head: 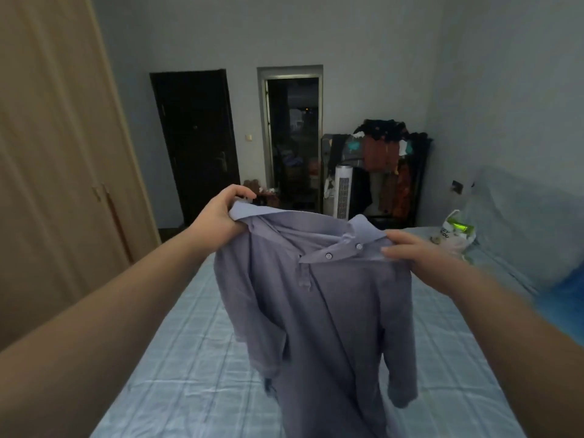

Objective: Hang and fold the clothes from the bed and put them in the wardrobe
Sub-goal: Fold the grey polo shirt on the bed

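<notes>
the room is dim, with a cold bluish cast over the walls and the bed [196, 358]. the open doorway [292, 137] and the door [196, 143] beside it go near black. the shirt [331, 311] looks flat grey, its folds softly shaded. the right hand [417, 251] is smeared by blur. the wardrobe [57, 153] edge bows with lens distortion, the far clothes rack [388, 172] is soft and grainy, and a green patch glares on the bag [458, 229].

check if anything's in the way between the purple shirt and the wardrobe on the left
No object shows in the gap, but the wardrobe doors look shut, so they bar the way inside. The left hand and right hand both grip the shirt by its shoulders above the bed.
</notes>
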A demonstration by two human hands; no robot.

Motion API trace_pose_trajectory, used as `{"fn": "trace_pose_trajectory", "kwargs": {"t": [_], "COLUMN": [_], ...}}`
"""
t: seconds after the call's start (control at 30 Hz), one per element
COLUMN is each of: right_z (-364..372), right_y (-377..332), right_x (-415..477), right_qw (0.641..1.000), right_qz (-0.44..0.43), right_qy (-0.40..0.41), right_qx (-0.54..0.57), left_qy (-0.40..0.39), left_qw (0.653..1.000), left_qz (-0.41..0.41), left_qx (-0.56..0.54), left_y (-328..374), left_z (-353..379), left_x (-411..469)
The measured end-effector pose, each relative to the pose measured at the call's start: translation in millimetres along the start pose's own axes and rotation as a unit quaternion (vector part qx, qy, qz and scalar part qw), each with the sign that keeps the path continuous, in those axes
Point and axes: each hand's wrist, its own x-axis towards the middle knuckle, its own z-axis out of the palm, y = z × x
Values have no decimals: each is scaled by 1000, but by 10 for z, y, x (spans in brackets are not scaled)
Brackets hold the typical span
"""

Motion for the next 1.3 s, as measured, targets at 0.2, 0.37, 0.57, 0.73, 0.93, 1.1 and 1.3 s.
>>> {"fn": "trace_pose_trajectory", "kwargs": {"t": [0.2,0.37,0.57,0.73,0.93,1.1,1.3], "right_z": [38,247,418,662,1185,1462,1687], "right_y": [-125,-164,-335,-567,-721,-781,-759], "right_x": [173,432,431,358,300,156,-38], "right_qw": [929,874,890,907,888,881,888], "right_qz": [-166,-172,-151,-176,-177,-147,-105], "right_qy": [190,166,252,289,252,235,221], "right_qx": [-271,-423,-349,-251,-342,-384,-389], "left_qy": [-95,-150,-245,-291,-164,-134,-152], "left_qw": [963,925,920,952,959,950,948], "left_qz": [4,-44,-53,-61,-96,-112,-98], "left_qx": [253,345,302,68,212,261,262], "left_y": [-34,-232,-75,-31,-354,-680,-827], "left_z": [-424,-700,-1043,-1552,-1733,-1823,-1958], "left_x": [-41,-114,-369,-556,-577,-663,-859]}}
